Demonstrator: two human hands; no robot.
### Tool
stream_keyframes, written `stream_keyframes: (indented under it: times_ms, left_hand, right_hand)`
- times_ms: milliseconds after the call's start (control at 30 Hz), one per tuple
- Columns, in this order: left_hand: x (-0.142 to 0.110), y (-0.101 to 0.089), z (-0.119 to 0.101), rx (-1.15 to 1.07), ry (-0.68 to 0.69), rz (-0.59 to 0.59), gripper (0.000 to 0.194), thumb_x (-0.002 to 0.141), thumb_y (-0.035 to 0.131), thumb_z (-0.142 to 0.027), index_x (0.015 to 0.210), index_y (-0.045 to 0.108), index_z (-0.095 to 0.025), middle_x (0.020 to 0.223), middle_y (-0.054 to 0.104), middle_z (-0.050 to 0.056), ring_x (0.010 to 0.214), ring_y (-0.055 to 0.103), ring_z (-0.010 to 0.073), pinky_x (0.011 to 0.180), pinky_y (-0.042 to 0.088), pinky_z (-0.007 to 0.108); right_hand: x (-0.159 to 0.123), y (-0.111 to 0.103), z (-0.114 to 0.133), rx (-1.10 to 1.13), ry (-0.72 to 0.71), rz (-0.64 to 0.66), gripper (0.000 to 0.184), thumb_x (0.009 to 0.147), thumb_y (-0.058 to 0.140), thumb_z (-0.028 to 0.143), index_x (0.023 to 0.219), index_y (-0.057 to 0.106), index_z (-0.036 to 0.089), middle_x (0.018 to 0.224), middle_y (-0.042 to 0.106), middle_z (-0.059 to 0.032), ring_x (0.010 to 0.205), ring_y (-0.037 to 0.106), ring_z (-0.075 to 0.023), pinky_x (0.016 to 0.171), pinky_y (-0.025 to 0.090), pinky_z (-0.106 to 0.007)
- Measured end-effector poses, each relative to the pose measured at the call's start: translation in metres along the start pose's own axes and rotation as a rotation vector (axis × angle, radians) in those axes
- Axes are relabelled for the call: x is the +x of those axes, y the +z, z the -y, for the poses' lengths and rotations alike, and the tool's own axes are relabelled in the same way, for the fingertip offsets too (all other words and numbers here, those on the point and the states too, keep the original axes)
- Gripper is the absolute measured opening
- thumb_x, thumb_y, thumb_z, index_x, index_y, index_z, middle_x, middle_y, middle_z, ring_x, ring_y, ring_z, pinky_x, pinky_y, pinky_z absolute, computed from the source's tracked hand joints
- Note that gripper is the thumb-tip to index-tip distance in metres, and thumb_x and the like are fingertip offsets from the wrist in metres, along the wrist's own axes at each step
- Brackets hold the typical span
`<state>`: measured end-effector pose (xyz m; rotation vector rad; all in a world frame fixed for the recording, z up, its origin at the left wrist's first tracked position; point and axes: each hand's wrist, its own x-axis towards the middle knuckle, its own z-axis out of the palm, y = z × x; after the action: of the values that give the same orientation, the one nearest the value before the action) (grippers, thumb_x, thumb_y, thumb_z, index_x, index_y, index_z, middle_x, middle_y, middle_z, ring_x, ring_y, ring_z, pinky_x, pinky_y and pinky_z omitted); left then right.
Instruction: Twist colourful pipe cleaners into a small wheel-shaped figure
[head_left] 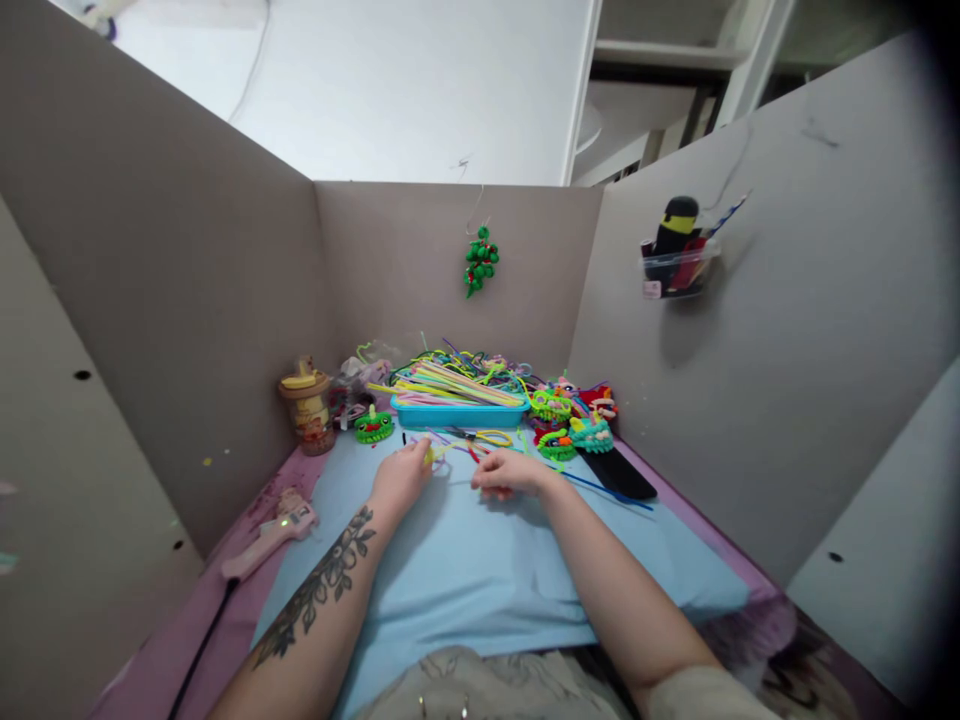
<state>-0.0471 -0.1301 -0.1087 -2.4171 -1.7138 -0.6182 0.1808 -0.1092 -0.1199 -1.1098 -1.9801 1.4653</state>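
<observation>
My left hand (405, 474) is closed in a pinch on a small yellow pipe cleaner piece (430, 456), with a thin lilac strand curling beside it. My right hand (510, 474) hovers just to the right, fingers curled in; what they hold, if anything, is too small to make out. Beyond the hands lie yellow-handled scissors (491, 438). A blue pipe cleaner (611, 490) stretches out past my right wrist. Behind the scissors, a blue tray (457, 415) is heaped with pastel pipe cleaners (454, 383).
A pink glue gun (274, 538) rests at the left, near a lidded cup (307, 412). One green figure (373, 426) sits left of the tray; several colourful ones (591, 434) sit right, beside a black phone-like slab (619, 472). Grey panels (450, 250) enclose the table.
</observation>
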Motion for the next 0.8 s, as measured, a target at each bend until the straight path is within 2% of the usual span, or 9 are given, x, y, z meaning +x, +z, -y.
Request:
stream_keyframes:
  times_ms: [33,133,200,267,433,500,567,667,800]
  left_hand:
    - [0.000,-0.001,0.001,0.016,-0.007,-0.001,0.034,0.081,0.049,-0.022,0.115,0.050,-0.020,0.098,0.065,0.013,0.083,0.063,0.0242,0.067,0.042,0.029]
    - [0.001,-0.004,0.002,0.058,-0.007,-0.001,0.034,0.082,0.048,-0.022,0.115,0.050,-0.019,0.099,0.065,0.012,0.084,0.062,0.0232,0.068,0.042,0.029]
    - [0.001,-0.006,0.001,0.090,0.004,0.007,0.033,0.083,0.045,-0.022,0.116,0.049,-0.019,0.100,0.064,0.012,0.088,0.061,0.0232,0.070,0.042,0.029]
    - [0.001,-0.008,-0.001,0.123,0.017,0.012,0.034,0.085,0.042,-0.022,0.118,0.048,-0.018,0.102,0.063,0.012,0.091,0.061,0.0235,0.072,0.043,0.029]
    - [0.001,-0.010,-0.003,0.153,0.008,0.025,0.035,0.086,0.041,-0.023,0.120,0.047,-0.016,0.104,0.063,0.012,0.091,0.061,0.0243,0.072,0.043,0.031]
    - [0.002,-0.010,-0.003,0.153,0.009,0.031,0.035,0.086,0.042,-0.023,0.119,0.047,-0.016,0.104,0.063,0.012,0.092,0.060,0.0244,0.072,0.043,0.031]
    - [0.002,-0.009,-0.003,0.154,0.013,0.045,0.035,0.085,0.043,-0.022,0.119,0.047,-0.017,0.105,0.063,0.012,0.092,0.061,0.0242,0.072,0.043,0.030]
    - [0.001,-0.009,-0.002,0.142,0.060,0.100,0.033,0.084,0.044,-0.024,0.117,0.048,-0.019,0.103,0.063,0.011,0.089,0.062,0.0226,0.070,0.043,0.028]
    - [0.000,-0.008,-0.001,0.100,0.169,0.176,0.032,0.083,0.047,-0.026,0.114,0.048,-0.021,0.099,0.065,0.009,0.086,0.062,0.0209,0.069,0.043,0.026]
  right_hand:
    - [-0.004,-0.006,0.001,-0.008,0.005,-0.011,0.027,0.068,0.064,0.039,0.076,0.066,0.014,0.056,0.060,-0.0006,0.038,0.042,-0.0061,0.036,0.028,-0.019]
    - [-0.005,-0.014,0.003,-0.016,-0.146,-0.443,0.026,0.070,0.062,0.040,0.075,0.063,0.015,0.048,0.049,0.0048,0.039,0.036,-0.0054,0.038,0.024,-0.019]
    - [0.000,-0.011,0.004,-0.073,-0.196,-0.595,0.027,0.068,0.064,0.038,0.081,0.063,0.015,0.049,0.046,0.0063,0.043,0.037,-0.0061,0.042,0.026,-0.019]
    - [0.005,-0.003,0.004,-0.162,-0.159,-0.552,0.026,0.065,0.066,0.035,0.082,0.064,0.015,0.049,0.046,0.0065,0.045,0.038,-0.0066,0.044,0.026,-0.019]
    - [0.012,0.015,0.001,-0.291,-0.055,-0.383,0.010,0.065,0.062,0.021,0.057,0.059,0.015,0.047,0.047,0.0049,0.045,0.040,-0.0069,0.045,0.028,-0.020]
    - [0.013,0.016,0.001,-0.344,-0.067,-0.427,0.009,0.066,0.060,0.019,0.058,0.060,0.015,0.047,0.050,0.0042,0.046,0.044,-0.0084,0.047,0.031,-0.020]
    - [0.013,0.014,0.001,-0.416,-0.155,-0.568,0.008,0.068,0.059,0.018,0.062,0.063,0.016,0.053,0.055,0.0019,0.053,0.050,-0.0110,0.052,0.035,-0.022]
    - [0.011,0.011,0.004,-0.462,-0.387,-0.762,0.011,0.072,0.058,0.017,0.068,0.068,0.017,0.070,0.063,-0.0033,0.071,0.057,-0.0152,0.066,0.042,-0.025]
    - [0.009,0.014,0.008,-0.356,-0.573,-0.744,0.010,0.074,0.059,0.018,0.070,0.069,0.018,0.071,0.063,-0.0041,0.069,0.058,-0.0148,0.066,0.045,-0.026]
